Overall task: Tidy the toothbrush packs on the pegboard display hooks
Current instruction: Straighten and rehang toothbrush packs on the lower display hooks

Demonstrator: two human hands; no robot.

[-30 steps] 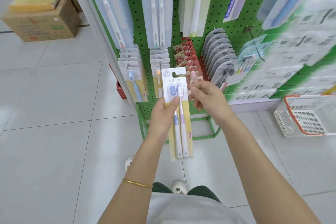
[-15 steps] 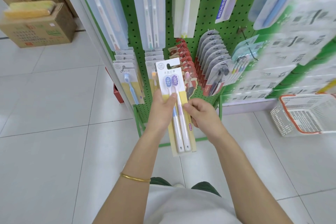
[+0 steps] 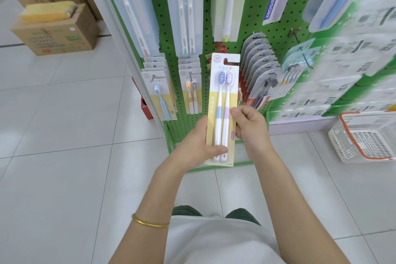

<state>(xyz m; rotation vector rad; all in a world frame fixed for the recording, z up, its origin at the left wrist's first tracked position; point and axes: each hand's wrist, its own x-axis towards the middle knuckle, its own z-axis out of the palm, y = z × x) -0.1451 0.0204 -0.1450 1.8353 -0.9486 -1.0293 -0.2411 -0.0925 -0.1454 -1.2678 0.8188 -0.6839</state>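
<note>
Both hands grip one loose pack (image 3: pixel 222 109) upright before the pegboard (image 3: pixel 252 17), left hand (image 3: pixel 199 141) closed at its 7 o'clock, right hand (image 3: pixel 249 124) pinching its 3 o'clock edge, so rehanging seemingly comes next, calling for threading its top slot onto a hook.

Two-brush toothbrush pack (image 3: pixel 222 100) upright, off hooks, before green pegboard (image 3: pixel 252 17); other packs hang in rows

Both arms stretched forward, forearms bare. Left hand (image 3: pixel 194 141) cupped from left, thumb curled across front near bottom of whatever it gripped. Right hand (image 3: pixel 249 124) pinched from right side, thumb up top.
</note>
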